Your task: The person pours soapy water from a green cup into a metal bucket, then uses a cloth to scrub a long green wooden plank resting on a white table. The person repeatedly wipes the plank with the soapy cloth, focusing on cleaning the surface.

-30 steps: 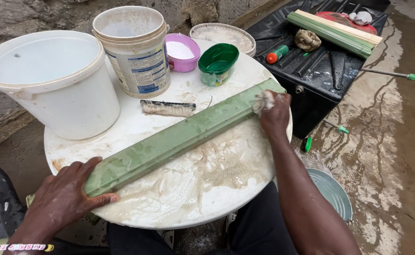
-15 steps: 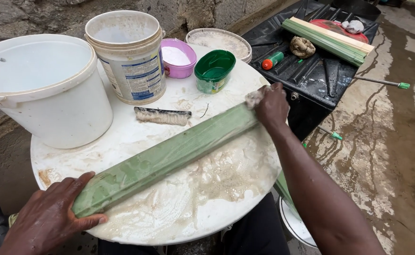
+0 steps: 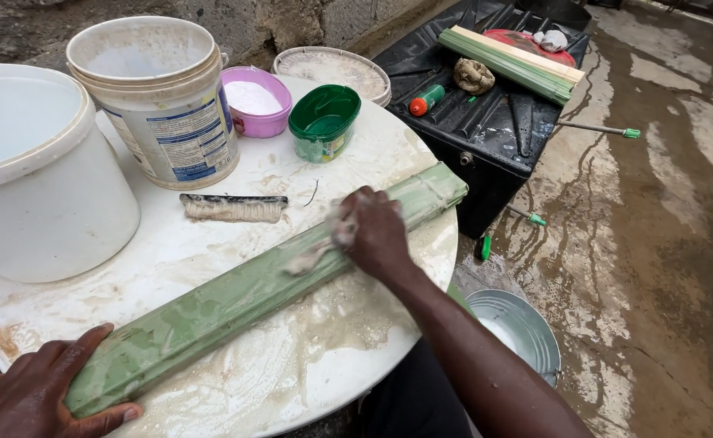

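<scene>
Green slat (image 3: pixel 235 304): lies across your worktop (image 3: pixel 210 243).
Right hand (image 3: pixel 377 231): clenched on a soapy rag (image 3: pixel 324 247), pressing it.
Left hand (image 3: pixel 36 397): grips its near end, partly cut off.

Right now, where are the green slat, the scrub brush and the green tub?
green slat (image 3: pixel 210 304): head view, wet middle of its top face.
scrub brush (image 3: pixel 233 208): head view, pale bristles.
green tub (image 3: pixel 324 122): head view, inner wall.

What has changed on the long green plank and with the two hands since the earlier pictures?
The right hand, rubbing with a wet, soapy cloth, slid from the far end of the long green plank toward its middle. The left hand still grips the near end. The plank, the round white table, buckets and brush stayed where they were.
</scene>
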